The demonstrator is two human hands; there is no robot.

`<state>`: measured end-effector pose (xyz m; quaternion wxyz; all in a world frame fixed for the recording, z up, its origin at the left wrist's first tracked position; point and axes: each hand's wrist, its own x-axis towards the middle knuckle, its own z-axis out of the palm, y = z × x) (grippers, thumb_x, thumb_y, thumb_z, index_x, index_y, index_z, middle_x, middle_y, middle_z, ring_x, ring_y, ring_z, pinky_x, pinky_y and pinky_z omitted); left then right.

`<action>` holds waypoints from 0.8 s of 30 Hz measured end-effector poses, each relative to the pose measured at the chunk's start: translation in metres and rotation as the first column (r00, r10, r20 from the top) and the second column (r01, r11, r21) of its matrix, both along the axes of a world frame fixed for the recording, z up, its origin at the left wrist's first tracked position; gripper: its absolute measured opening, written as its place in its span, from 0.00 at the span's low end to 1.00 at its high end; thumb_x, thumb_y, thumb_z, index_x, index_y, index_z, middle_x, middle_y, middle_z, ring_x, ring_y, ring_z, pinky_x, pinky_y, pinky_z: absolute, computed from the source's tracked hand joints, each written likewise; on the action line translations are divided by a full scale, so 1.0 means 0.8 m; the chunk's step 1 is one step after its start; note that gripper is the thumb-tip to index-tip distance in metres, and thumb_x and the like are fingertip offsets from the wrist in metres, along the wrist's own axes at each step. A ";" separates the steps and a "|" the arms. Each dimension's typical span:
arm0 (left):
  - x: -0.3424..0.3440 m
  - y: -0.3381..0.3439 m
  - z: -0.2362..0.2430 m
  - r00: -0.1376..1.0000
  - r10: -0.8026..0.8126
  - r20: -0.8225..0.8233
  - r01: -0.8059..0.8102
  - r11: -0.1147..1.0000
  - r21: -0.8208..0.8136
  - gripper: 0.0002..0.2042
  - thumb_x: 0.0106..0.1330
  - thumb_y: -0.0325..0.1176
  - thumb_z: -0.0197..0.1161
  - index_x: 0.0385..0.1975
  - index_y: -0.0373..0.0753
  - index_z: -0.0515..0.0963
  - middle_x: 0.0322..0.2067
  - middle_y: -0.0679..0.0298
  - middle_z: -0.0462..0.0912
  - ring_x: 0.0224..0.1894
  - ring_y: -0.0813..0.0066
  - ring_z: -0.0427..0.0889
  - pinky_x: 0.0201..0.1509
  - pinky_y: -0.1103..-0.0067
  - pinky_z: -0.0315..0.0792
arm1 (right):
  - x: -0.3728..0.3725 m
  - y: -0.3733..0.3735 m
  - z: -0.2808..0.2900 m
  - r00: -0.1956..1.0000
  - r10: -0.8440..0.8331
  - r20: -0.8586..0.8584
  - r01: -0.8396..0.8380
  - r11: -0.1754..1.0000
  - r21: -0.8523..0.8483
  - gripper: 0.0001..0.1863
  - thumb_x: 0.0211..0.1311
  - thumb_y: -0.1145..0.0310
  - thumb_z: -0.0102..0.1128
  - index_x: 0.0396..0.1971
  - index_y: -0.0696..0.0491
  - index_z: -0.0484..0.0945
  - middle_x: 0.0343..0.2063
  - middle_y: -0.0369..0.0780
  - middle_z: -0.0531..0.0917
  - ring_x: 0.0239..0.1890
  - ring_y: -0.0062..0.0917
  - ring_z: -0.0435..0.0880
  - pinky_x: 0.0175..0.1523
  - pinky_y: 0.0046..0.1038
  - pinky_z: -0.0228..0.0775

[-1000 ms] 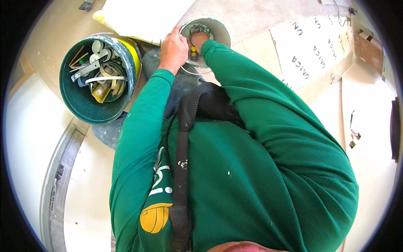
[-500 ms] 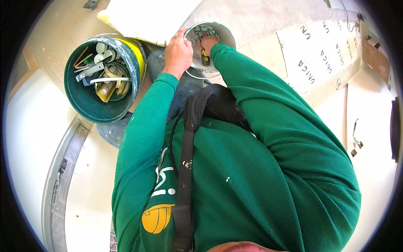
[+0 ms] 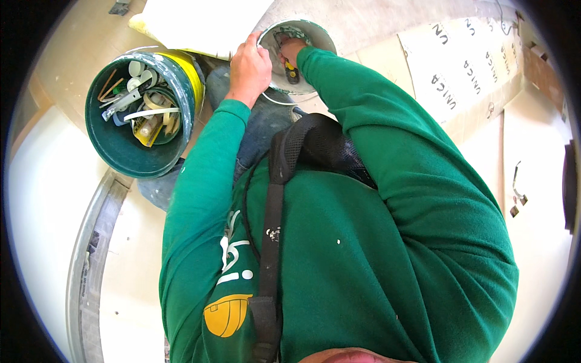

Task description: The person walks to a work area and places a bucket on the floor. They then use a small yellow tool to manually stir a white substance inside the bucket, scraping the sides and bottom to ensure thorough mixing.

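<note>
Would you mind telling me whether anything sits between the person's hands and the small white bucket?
Nothing visible does. The left hand grips the white bucket's near rim, and the right hand is already inside it on a yellow-handled tool. The green bucket of tools stands apart to the left.

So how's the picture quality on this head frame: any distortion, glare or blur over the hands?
Head view: strong fisheye, a black rim all round, floor edges bowed. Bright even light, with the pale floor at left washed out. The left hand on the small white bucket is sharp; the right hand sits shaded inside it. The green bucket of tools is crisp. No motion blur.
</note>
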<state>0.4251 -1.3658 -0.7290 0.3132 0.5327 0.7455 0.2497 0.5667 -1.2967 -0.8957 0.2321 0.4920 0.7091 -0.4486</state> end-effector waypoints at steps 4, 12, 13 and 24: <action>0.005 0.000 0.003 1.000 0.007 0.008 -0.007 1.000 -0.007 0.19 0.68 0.30 0.50 0.57 0.36 0.72 0.41 0.39 0.82 0.46 0.40 0.80 0.53 0.56 0.72 | -0.005 -0.002 -0.033 0.730 -0.679 0.080 0.670 0.689 -0.276 0.28 0.50 0.61 0.68 0.54 0.52 0.79 0.43 0.47 0.87 0.44 0.42 0.87 0.51 0.40 0.79; 0.003 -0.009 -0.005 1.000 0.020 -0.013 -0.020 1.000 0.010 0.19 0.67 0.31 0.50 0.58 0.36 0.72 0.41 0.40 0.82 0.45 0.40 0.81 0.53 0.56 0.72 | 0.001 0.000 -0.050 0.985 -0.161 -0.055 0.157 0.986 -0.062 0.17 0.60 0.67 0.59 0.49 0.54 0.78 0.34 0.42 0.88 0.40 0.35 0.88 0.48 0.36 0.80; 0.000 -0.014 -0.006 1.000 0.023 -0.006 -0.023 1.000 -0.002 0.19 0.67 0.31 0.50 0.58 0.36 0.72 0.41 0.39 0.82 0.45 0.40 0.81 0.53 0.56 0.72 | -0.013 -0.008 -0.047 0.939 -0.336 -0.067 0.324 0.935 -0.147 0.15 0.60 0.66 0.59 0.46 0.54 0.80 0.33 0.41 0.88 0.40 0.34 0.88 0.47 0.35 0.80; 0.001 -0.002 -0.007 1.000 0.025 -0.015 -0.024 0.998 0.052 0.19 0.68 0.32 0.49 0.56 0.36 0.73 0.39 0.39 0.82 0.43 0.39 0.82 0.51 0.55 0.73 | -0.030 0.006 0.005 0.034 -0.996 0.086 0.775 -0.029 -0.632 0.15 0.75 0.63 0.43 0.34 0.58 0.75 0.30 0.46 0.80 0.26 0.35 0.80 0.31 0.42 0.74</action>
